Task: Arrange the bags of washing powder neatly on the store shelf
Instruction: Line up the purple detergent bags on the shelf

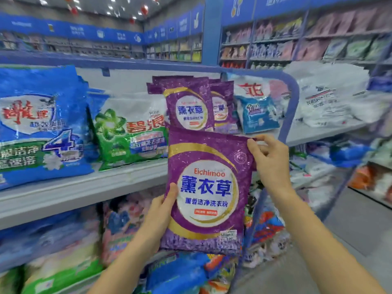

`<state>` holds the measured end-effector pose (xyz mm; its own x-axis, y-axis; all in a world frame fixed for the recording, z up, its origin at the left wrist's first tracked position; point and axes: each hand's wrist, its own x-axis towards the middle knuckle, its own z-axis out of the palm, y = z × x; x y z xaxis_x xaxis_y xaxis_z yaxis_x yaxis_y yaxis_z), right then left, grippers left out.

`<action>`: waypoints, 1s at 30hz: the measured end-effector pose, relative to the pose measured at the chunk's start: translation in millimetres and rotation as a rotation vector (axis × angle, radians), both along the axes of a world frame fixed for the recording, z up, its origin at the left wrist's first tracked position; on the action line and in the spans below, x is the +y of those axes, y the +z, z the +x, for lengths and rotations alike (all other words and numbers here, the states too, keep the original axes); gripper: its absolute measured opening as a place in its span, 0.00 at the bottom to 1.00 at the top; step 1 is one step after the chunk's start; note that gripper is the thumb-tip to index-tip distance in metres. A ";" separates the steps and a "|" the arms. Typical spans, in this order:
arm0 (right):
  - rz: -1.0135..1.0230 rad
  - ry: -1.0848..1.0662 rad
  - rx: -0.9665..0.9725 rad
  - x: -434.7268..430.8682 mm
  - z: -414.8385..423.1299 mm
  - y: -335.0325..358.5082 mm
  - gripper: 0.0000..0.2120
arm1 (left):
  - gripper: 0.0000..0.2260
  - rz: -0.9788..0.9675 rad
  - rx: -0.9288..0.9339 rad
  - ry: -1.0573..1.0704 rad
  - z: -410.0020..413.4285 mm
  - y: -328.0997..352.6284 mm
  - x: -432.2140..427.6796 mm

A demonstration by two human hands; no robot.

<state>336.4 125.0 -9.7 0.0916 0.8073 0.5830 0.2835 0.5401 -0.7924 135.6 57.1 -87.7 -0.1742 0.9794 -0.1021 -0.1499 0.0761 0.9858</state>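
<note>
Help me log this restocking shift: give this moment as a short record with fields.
held item: purple bag, upright, label toward camera
left hand: grips its lower left edge
right hand: pinches its top right corner
shelf: matching purple bags stand behind it
neighbours: green bag left of them, blue-and-white bag right

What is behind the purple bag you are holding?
Matching purple bags stand on the shelf behind the held purple bag. It hides their lower edges and a stretch of shelf; anything there cannot be seen.
</note>
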 end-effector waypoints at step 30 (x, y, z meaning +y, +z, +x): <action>-0.272 0.354 -0.004 289.9 85.8 -14.8 0.25 | 0.26 0.151 0.125 0.334 129.1 110.8 299.4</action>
